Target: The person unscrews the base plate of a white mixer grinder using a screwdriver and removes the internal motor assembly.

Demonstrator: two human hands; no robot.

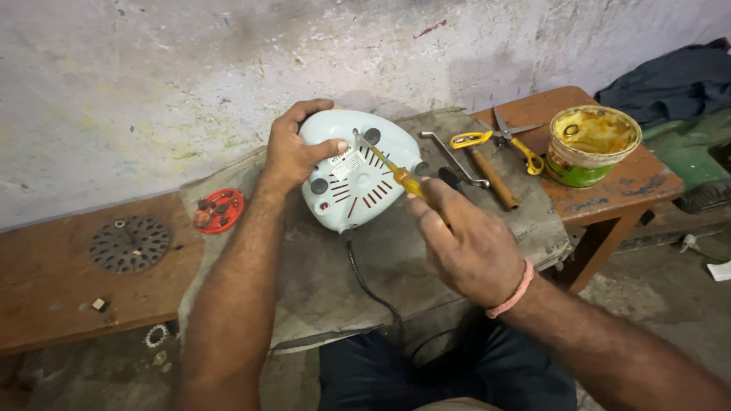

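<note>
A pale blue appliance base (358, 183) lies upside down on a grey cloth (320, 266), its vented underside and round feet showing. My left hand (293, 152) grips its left edge, thumb across the bottom. My right hand (468, 243) holds a yellow-handled screwdriver (392, 169) whose tip rests on the underside near the far rim. A black power cord (373, 293) trails from the base toward me.
A red lid (221, 210) with small parts and a round perforated metal disc (129, 243) lie on the brown bench at left. Yellow-handled scissors (502, 138), a wooden-handled tool (493, 177) and an open tin (592, 144) of yellow grease sit right. A dark cloth (670, 80) lies beyond.
</note>
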